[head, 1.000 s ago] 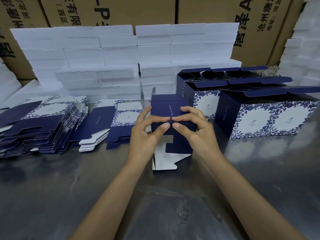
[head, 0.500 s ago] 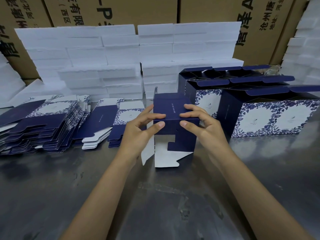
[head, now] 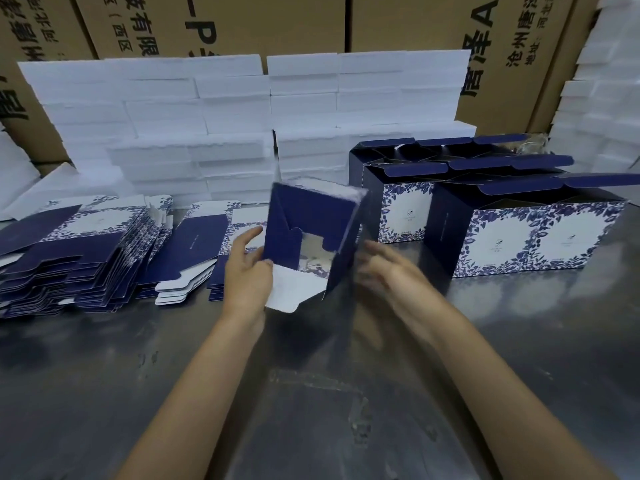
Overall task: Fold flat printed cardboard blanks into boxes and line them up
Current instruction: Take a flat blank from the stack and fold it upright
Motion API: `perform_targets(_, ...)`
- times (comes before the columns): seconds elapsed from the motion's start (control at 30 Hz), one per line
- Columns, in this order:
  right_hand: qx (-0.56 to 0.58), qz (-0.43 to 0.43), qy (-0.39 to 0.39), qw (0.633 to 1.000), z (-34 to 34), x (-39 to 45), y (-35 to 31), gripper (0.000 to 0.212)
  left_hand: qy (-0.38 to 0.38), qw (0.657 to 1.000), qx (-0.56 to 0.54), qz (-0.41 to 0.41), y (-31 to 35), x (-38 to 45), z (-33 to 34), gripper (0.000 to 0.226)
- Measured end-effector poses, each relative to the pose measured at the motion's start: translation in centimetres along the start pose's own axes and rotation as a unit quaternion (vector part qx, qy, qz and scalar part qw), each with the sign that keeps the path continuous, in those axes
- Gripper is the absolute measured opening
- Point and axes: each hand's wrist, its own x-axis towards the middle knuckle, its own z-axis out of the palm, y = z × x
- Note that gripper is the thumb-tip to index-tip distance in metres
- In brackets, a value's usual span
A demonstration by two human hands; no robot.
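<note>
Half-folded navy box (head: 311,230), bottom flaps partly open.

We see a matt navy cardboard box (head: 308,233) against our left hand (head: 247,271), dull scuffed metal table (head: 311,393) beneath, rough white foam slabs (head: 194,133) beyond, brown corrugated cartons (head: 242,22) behind.

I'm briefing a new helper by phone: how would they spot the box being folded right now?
On the metal table, look between the flat blanks on the left and the finished boxes on the right. The half-folded box is raised there, pinched by the left hand; unlike its neighbours, it is tilted, with loose flaps.
</note>
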Motion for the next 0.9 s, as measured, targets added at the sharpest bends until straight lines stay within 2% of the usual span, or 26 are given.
perform_targets(0.1, 0.002, -0.029, -0.06, 0.998, 0.9, -0.7, -0.3, 0.049, -0.021, 0.997, 0.056, -0.042, -0.8, 0.1, 0.5, 0.054)
perform_targets(0.2, 0.036, -0.078, -0.049, 0.995, 0.9, -1.2, -1.0, 0.05, -0.104, 0.981, 0.146, -0.07, -1.7, 0.1, 1.0, 0.041)
perform_targets(0.3, 0.035, -0.121, -0.035, 0.991, 0.5, -1.8, -1.9, 0.061, -0.189, 0.935, 0.27, -0.134, -1.9, -0.3, 1.6, 0.013)
perform_targets(0.37, 0.038, -0.136, -0.032, 0.99, 0.1, -2.0, -2.3, 0.058, -0.234, 0.897, 0.339, -0.162, -1.9, -0.4, 1.7, 0.014)
perform_targets(0.47, -0.039, -0.136, -0.007, 0.99, -0.2, -2.0, -2.5, 0.043, -0.295, 0.848, 0.415, -0.149, -1.2, -0.8, 1.3, 0.023)
perform_targets(0.53, -0.073, -0.13, -0.019, 0.989, -0.1, -2.0, -2.5, 0.042, -0.292, 0.843, 0.435, -0.123, -0.4, -0.9, 0.8, 0.028)
perform_targets(0.57, -0.074, -0.13, -0.031, 0.988, -0.1, -2.1, -2.5, 0.042, -0.251, 0.85, 0.453, -0.093, 0.0, -0.9, 0.6, 0.031)
perform_targets(0.67, -0.087, -0.14, -0.053, 0.985, 0.1, -2.3, -2.5, 0.048, 0.011, 0.838, 0.542, 0.064, 0.9, -0.8, -0.4, 0.034)
perform_targets(0.73, -0.092, -0.137, -0.062, 0.984, 0.1, -2.2, -2.5, 0.052, 0.117, 0.867, 0.455, 0.164, 1.1, -0.7, -0.5, 0.026)
perform_targets(0.77, -0.091, -0.134, -0.067, 0.984, 0.1, -2.2, -2.5, 0.055, 0.127, 0.891, 0.383, 0.21, 1.1, -0.6, -0.4, 0.02)
perform_targets(0.83, -0.087, -0.13, -0.086, 0.984, 0.3, -2.1, -2.3, 0.063, 0.064, 0.917, 0.282, 0.274, 1.1, -0.5, -0.1, 0.01)
perform_targets(0.9, -0.09, -0.12, -0.111, 0.982, 0.5, -2.0, -1.9, 0.077, -0.048, 0.914, 0.268, 0.3, 0.5, -0.6, 0.2, 0.034)
